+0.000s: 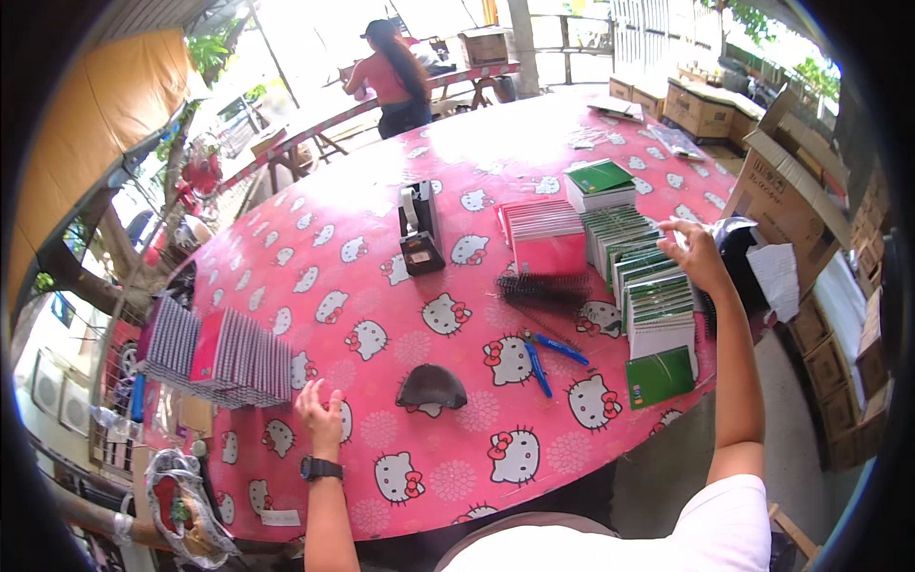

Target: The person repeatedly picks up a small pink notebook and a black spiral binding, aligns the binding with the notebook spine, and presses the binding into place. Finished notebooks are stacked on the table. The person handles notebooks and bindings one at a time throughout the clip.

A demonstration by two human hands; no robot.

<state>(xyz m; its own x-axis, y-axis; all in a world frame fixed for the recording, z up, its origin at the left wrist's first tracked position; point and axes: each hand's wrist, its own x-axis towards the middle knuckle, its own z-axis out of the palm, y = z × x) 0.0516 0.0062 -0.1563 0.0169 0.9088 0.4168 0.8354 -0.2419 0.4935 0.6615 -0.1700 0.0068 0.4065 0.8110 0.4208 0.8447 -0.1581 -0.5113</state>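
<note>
My right hand (696, 255) hovers at the right edge of a long row of green notebooks (624, 250), fingers apart and slightly bent, with nothing visible in it. One green-covered notebook (660, 377) lies at the row's near end. Pink notebooks (545, 238) stand packed beside the row, and a bundle of black binding coils (543, 292) lies in front of them. My left hand (320, 412), its wrist wearing a black watch, is spread above the table near a block of spiral-bound notebooks (238, 360) with purple and pink covers.
Blue-handled pliers (560, 349) lie mid-table, near a dark curved piece (431, 389). A black tape dispenser (419, 234) stands farther back. Cardboard boxes (786, 191) and a black bag (736, 250) border the right side. Another person (389, 81) is at a far table.
</note>
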